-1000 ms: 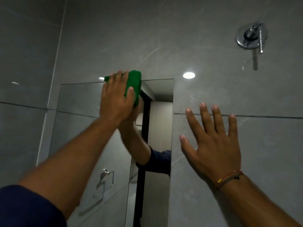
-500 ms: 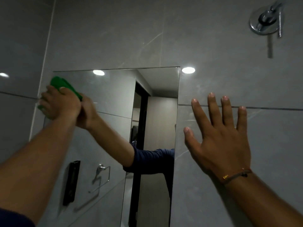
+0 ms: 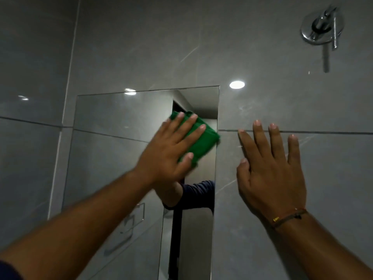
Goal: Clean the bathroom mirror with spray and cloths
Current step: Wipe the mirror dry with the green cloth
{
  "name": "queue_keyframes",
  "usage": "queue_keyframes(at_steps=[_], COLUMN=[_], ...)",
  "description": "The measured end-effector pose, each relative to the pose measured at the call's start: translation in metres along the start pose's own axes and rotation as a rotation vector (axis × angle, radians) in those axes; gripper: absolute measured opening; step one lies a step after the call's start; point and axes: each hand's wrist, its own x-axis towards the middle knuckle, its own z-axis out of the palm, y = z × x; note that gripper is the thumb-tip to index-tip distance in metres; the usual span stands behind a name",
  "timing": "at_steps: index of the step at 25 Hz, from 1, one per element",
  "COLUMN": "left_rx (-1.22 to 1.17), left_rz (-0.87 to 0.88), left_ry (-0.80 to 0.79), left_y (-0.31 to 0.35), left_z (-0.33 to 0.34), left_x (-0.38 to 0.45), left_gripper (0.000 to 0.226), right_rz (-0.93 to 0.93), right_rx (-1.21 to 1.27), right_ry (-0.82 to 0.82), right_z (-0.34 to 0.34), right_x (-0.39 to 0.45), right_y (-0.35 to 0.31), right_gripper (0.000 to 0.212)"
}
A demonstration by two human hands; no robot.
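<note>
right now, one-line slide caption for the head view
Left hand presses a green cloth to the frameless wall mirror near its right edge; right hand flat on grey wall tile.

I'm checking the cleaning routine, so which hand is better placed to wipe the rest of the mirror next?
Left. The left hand presses the green cloth on the mirror near its right edge. The right hand lies flat on the tiled wall beside the mirror, with no cloth.

Green cloth (image 3: 203, 142) half hidden under left hand (image 3: 167, 156); mirror (image 3: 113, 122) bottom cut off by frame edge.
</note>
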Motion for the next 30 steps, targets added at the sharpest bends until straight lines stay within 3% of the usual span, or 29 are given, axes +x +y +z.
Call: queue_keyframes(at_steps=[6,10,12,14,17,19,22,24,26,30], left_rx=[-0.078,-0.184,-0.18,-0.167,-0.173,-0.179,-0.13,-0.08,-0.036,-0.059], left_rz=[-0.735,-1.392,-1.574,-1.511,-1.048,-0.683,-0.193,0.003,0.003,-0.402], left_ry=[0.165,0.282,0.279,0.306,0.263,0.153,-0.035,-0.066,-0.046,0.028], left_y=[-0.189,-0.188,-0.142,-0.063,0.087,0.149,0.142,0.094,0.031,-0.109], left_z=[-0.008,-0.001,-0.002,-0.001,0.014,0.021,0.021,0.016,0.013,0.001], left_x=[-0.091,-0.128,-0.115,-0.076,-0.016,-0.007,-0.044,-0.066,-0.086,-0.145], left_gripper=[0.065,0.068,0.063,0.062,0.064,0.065,0.066,0.067,0.069,0.068], right_rz=[-0.003,0.005,0.005,0.011,0.0,-0.009,-0.026,-0.018,-0.006,0.005], right_rx=[-0.05,-0.03,-0.01,0.003,0.025,0.037,0.029,0.029,0.028,0.002], right_ry=[-0.013,-0.018,-0.017,-0.023,-0.04,-0.05,-0.048,-0.046,-0.053,-0.06], right_z=[0.001,0.001,0.002,0.002,0.001,0.0,-0.001,-0.001,0.0,0.002], right_x=[0.004,0.003,0.003,0.004,0.001,-0.001,-0.003,-0.003,-0.004,-0.001], right_y=[-0.006,-0.008,-0.007,-0.006,-0.003,-0.001,0.004,0.004,0.001,-0.004], right_gripper=[0.074,0.073,0.072,0.072,0.072,0.072,0.07,0.071,0.07,0.069])
